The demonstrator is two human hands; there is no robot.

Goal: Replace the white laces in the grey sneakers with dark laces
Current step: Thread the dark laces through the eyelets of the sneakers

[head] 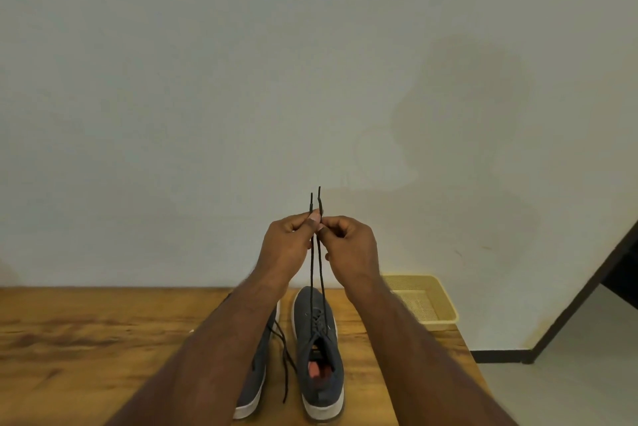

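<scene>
Between the pinching fingertips of the left hand (289, 240) and the right hand (349, 243), both ends of the dark lace (316, 273) are held upright, fingers clamped just below the tips. Below the fingers, the lace runs taut into the right grey sneaker (319, 353) on the table (86, 339). Being light, soft and limp, it is judged best gripped near the stiff tips. Both forearms are raised, hands touching.

Two grey sneakers (319, 353) side by side near the tabletop's right edge, toes to far edge. Right one dark-laced; both ends of its dark lace (316, 273) pulled taut upward. Left one's dark lace (284, 367) trails loose.
</scene>
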